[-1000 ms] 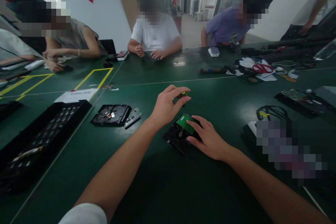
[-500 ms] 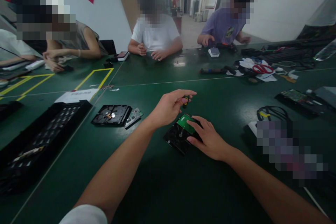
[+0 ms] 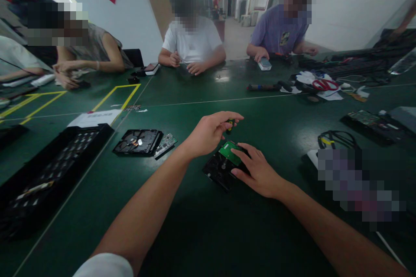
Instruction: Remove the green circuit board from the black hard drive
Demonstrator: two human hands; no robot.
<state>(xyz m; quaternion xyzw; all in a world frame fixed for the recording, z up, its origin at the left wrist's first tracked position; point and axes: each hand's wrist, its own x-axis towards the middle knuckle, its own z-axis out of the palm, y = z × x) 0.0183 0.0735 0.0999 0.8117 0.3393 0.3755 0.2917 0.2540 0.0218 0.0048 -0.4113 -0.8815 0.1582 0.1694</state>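
Fingers (image 3: 224, 115) of the left hand (image 3: 209, 132) pinched a yellow-and-black screwdriver (image 3: 230, 125) near the far edge of a hard drive (image 3: 217, 169) on the worktop (image 3: 276, 125); the right hand (image 3: 260, 174), fingers spread, rested across its green circuit board (image 3: 227, 149). Firm bracing and an upright tool seemed wisest.

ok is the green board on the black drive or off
On: the green board sits atop the black drive, the right hand over part of it.
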